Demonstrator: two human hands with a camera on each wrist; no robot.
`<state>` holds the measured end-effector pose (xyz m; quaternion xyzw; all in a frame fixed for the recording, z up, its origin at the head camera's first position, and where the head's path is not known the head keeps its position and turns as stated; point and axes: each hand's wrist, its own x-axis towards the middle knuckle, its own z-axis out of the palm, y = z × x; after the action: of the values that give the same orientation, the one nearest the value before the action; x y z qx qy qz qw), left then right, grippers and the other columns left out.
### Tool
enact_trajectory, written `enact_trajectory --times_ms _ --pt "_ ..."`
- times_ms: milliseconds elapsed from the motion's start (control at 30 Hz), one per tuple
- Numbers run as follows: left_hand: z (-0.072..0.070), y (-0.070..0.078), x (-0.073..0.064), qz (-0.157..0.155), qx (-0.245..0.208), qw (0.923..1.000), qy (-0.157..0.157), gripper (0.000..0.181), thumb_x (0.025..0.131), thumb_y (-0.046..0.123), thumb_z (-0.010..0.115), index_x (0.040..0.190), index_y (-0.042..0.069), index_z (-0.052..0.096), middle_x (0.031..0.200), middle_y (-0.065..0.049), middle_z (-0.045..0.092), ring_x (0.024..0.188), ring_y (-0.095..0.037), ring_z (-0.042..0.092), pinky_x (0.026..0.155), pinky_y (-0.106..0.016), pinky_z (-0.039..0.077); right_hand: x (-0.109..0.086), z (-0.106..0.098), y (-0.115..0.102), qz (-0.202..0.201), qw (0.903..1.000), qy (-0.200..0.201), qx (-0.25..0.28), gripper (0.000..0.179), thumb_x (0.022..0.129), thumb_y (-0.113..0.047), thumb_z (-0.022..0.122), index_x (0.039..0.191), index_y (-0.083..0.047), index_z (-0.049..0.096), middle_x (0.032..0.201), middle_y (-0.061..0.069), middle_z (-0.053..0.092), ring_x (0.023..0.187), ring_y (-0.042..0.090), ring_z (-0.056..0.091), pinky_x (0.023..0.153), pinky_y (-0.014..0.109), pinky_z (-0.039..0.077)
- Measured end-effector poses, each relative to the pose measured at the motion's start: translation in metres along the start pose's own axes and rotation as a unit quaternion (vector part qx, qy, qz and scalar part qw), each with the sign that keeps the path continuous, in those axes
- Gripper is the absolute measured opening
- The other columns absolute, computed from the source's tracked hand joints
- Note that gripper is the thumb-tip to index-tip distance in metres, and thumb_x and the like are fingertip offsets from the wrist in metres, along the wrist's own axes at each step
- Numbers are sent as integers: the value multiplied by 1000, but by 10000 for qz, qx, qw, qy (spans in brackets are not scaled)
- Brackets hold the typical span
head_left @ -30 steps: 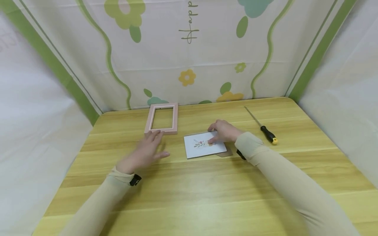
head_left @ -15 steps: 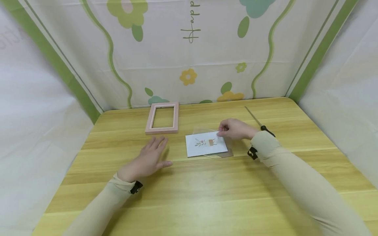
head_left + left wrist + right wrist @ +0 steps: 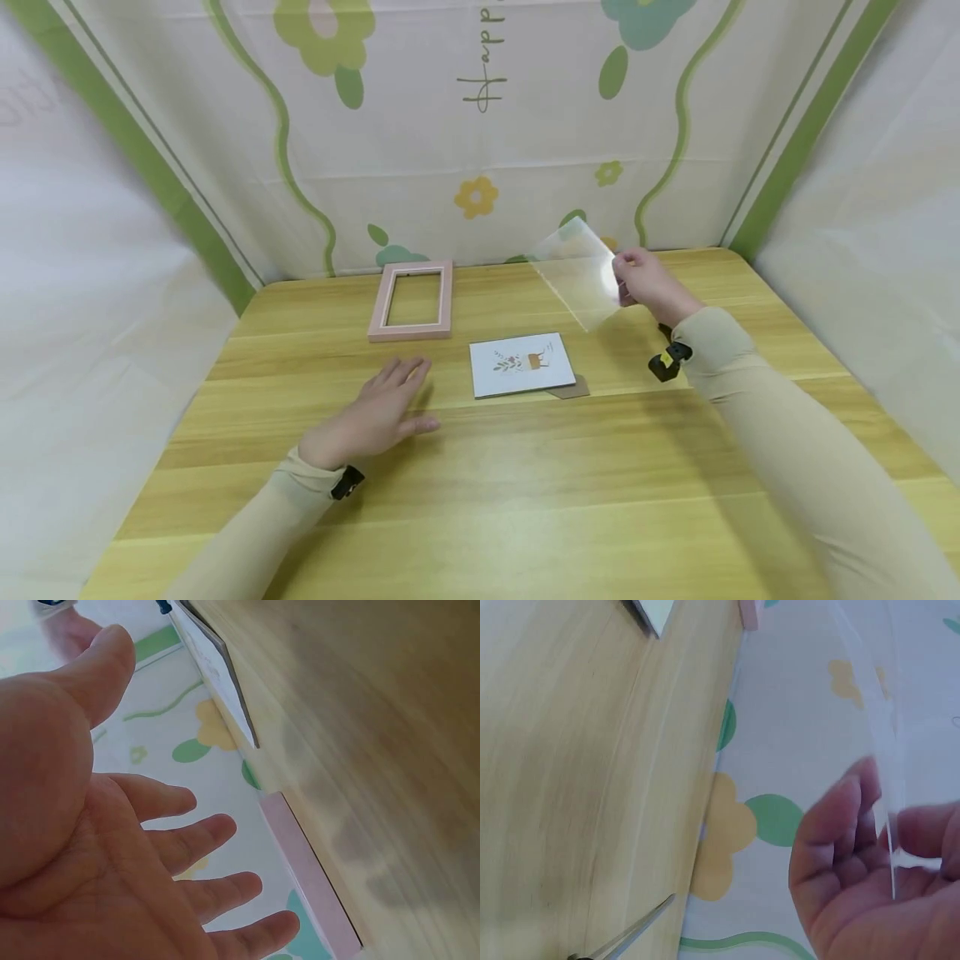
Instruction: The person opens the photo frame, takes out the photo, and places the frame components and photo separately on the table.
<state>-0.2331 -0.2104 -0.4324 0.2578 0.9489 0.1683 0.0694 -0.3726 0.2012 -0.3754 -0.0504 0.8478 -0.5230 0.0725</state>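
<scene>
Between thumb and curled fingers, my right hand [image 3: 651,283] pinches a clear plastic sheet [image 3: 577,271] by its right edge. The sheet is held up in the air, tilted, above the back of the table. In the right wrist view the sheet [image 3: 885,712] shows nearly edge-on. My left hand [image 3: 371,421] hovers with fingers spread, holding nothing, in front of a pink picture frame [image 3: 377,300]. A white card with a printed flower vase [image 3: 495,379] lies mid-table on a backing board, whose brown flap [image 3: 573,389] sticks out at its lower right.
A screwdriver [image 3: 641,926] lies on the right of the table, mostly hidden behind the right hand and wrist in the head view. A floral cloth [image 3: 420,133] hangs at the table's back edge. More white cloth [image 3: 90,275] hangs at the sides.
My right hand has drawn the clear sheet off the printed card and lifted it up, back and to the right. My left hand has moved slightly back from the pink frame.
</scene>
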Motion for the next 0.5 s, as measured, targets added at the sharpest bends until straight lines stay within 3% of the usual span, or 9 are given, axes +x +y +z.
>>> enact_trajectory --times_ms 100,267,333,400,500 --pt "0 2 -1 32 22 10000 2 88 96 45 62 157 -1 18 160 -24 18 144 -51 10 109 -71 16 8 -1 3 176 9995 263 83 35 109 -20 27 119 10 42 91 12 50 71 15 55 65 26 52" --pt "-1 5 -2 71 -12 10000 -11 89 95 47 62 157 -1 19 161 -23 18 145 -50 9 109 -70 17 23 -1 15 430 9984 369 17 45 109 -19 23 136 15 37 82 9 58 61 11 60 59 25 54" --pt "-1 6 -2 77 -31 10000 -15 88 95 47 62 156 -1 20 160 -23 19 145 -50 10 109 -70 17 30 0 21 429 9980 426 -183 40 108 -16 24 124 15 44 78 8 60 59 11 62 56 25 53" --pt "-1 7 -2 88 -33 10000 -11 88 95 46 63 156 -1 21 160 -23 19 145 -50 10 109 -70 17 37 2 27 413 9971 450 -460 24 103 -6 34 100 10 52 72 10 62 55 12 61 52 26 52" --pt "-1 9 -2 102 -47 9999 -20 87 95 45 63 156 -1 22 160 -23 20 145 -50 10 109 -70 17 46 4 38 295 9862 175 -1622 19 84 9 49 67 -1 51 63 11 62 45 11 53 44 23 44"
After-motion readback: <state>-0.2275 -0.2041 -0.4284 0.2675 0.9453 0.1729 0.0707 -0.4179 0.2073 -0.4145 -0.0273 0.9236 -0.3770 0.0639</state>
